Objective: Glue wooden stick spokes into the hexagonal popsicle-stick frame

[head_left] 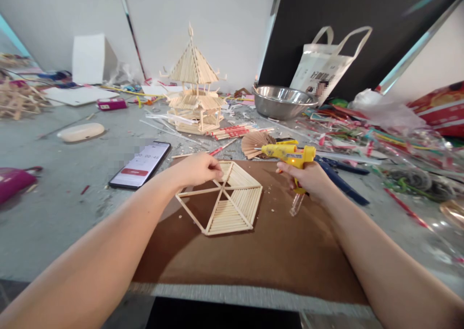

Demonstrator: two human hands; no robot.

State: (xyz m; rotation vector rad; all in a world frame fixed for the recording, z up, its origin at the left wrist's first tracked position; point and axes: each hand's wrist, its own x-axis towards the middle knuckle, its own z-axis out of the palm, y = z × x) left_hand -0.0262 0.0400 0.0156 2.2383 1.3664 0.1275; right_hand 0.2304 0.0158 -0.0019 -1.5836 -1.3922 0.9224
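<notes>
On my feed, the hexagonal frame [222,188] lies on the brown mat [253,266], partly filled with slats [228,215]. My left hand [203,169] has its fingers narrow at the frame's 11 o'clock edge; I can't tell whether they pinch anything. My right hand [308,176] is wrapped around the yellow glue gun [286,152] at 2 o'clock, nozzle [257,148] toward 9. The phone [141,165] lies at 10 o'clock, the stick pavilion [195,72] just before 12.

Near our fingers [216,168] we see a pale straw-yellow, stripe-ribbed hexagonal frame [232,213] on plain brown board [290,256]; right of them, a bright yellow glue gun [286,151]; beneath, a grey desk [87,164].
</notes>
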